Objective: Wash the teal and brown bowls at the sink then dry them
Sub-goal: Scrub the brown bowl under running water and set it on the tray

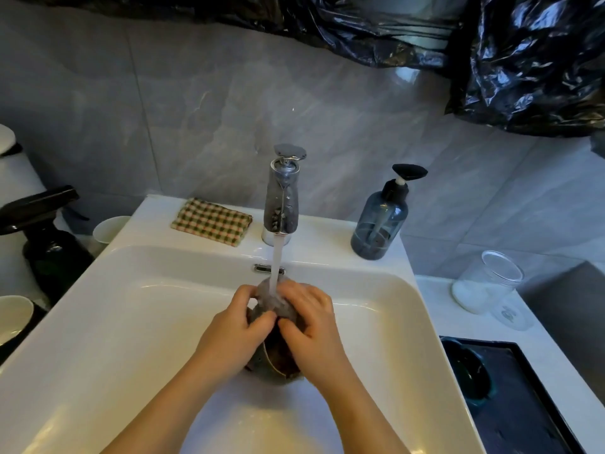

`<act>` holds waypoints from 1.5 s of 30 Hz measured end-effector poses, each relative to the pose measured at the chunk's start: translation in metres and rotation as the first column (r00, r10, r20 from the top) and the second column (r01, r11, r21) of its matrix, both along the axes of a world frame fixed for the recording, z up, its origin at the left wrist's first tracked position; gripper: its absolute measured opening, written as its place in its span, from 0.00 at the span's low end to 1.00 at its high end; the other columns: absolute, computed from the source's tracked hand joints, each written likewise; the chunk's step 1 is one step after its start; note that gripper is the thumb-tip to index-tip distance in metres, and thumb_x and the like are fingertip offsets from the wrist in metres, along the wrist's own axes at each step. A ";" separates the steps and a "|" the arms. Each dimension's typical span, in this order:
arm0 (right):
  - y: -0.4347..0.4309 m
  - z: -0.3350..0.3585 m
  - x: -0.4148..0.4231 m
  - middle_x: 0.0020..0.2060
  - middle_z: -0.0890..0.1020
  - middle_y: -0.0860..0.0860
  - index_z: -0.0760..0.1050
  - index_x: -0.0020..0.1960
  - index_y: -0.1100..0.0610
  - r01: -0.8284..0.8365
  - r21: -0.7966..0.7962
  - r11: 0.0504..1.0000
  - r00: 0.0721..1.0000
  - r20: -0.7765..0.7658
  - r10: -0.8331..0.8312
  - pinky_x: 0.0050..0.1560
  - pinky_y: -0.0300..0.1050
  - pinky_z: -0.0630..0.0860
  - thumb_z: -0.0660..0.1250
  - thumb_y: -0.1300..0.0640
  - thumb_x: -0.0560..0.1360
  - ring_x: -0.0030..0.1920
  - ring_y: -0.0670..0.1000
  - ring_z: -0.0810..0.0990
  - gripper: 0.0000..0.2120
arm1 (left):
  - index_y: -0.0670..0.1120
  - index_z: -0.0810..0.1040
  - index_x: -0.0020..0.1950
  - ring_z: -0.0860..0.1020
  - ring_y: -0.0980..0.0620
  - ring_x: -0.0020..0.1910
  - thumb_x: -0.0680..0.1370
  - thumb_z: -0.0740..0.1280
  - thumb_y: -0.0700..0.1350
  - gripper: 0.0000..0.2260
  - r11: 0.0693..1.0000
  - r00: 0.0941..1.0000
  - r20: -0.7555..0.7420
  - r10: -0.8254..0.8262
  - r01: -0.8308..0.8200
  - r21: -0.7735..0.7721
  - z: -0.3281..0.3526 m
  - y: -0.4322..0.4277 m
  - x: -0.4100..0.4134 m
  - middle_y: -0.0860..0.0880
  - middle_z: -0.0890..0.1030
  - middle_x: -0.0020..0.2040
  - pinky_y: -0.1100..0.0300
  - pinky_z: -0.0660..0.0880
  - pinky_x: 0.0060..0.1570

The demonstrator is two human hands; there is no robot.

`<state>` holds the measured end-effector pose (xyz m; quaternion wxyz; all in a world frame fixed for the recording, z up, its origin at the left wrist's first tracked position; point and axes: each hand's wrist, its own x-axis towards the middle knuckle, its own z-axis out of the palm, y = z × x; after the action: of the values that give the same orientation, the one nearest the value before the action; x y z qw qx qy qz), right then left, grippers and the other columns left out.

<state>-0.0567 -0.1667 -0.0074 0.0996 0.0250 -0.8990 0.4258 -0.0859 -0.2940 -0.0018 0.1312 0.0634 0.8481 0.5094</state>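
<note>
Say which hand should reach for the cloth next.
Left, probably. The cloth lies left of the tap, nearer the left hand; the right hand can hold the bowl.

brown bowl (278, 357): mostly covered by the left hand (234, 329) and right hand (312, 327) that grip it; only a strip of rim and inner wall shows between the wrists.
bowl's upper part: smeared by the water stream (275, 273), so its surface cannot be made out.
fingers (306, 298): tips partly lost behind the splash.
forearms: cut off by the bottom edge.
teal bowl (471, 371): dim in shadow on the dark tray (523, 404); outline hard to trace.
tray: runs past the bottom edge.
spray bottle (49, 253): clipped by the left edge.
sink (98, 322): near rim out of the picture.
clear cup (512, 314): print too small to read.
</note>
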 end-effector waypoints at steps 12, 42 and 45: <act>-0.003 0.019 -0.011 0.52 0.66 0.45 0.67 0.65 0.43 0.197 0.078 0.977 0.979 0.040 -0.201 0.53 0.32 0.66 0.62 0.58 0.76 0.52 0.46 0.71 0.20 | 0.59 0.65 0.45 0.79 0.49 0.36 0.76 0.64 0.50 0.08 0.999 0.990 -0.144 0.001 -0.008 -0.047 0.001 -0.004 -0.006 0.52 0.80 0.37 0.50 0.75 0.38; 0.004 -0.003 -0.012 0.61 0.77 0.49 0.65 0.68 0.48 0.159 0.071 0.985 0.973 0.160 -0.169 0.59 0.39 0.70 0.60 0.60 0.77 0.57 0.48 0.76 0.21 | 0.57 0.64 0.47 0.76 0.55 0.35 0.74 0.65 0.54 0.10 0.971 0.950 -0.287 -0.127 0.060 -0.230 0.007 -0.002 -0.007 0.57 0.77 0.35 0.66 0.68 0.31; 0.000 -0.008 -0.015 0.44 0.79 0.51 0.66 0.50 0.51 0.403 -0.205 0.892 0.902 0.253 -0.350 0.38 0.38 0.74 0.63 0.59 0.76 0.40 0.46 0.77 0.08 | 0.57 0.64 0.48 0.74 0.56 0.32 0.74 0.66 0.53 0.10 0.985 0.947 -0.320 -0.014 -0.042 -0.167 0.007 -0.002 -0.008 0.58 0.78 0.37 0.66 0.65 0.29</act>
<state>-0.0718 -0.1663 -0.0156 0.0879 -0.2082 -0.8305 0.5092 -0.0936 -0.2958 0.0056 -0.0068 0.1276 0.8992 0.4184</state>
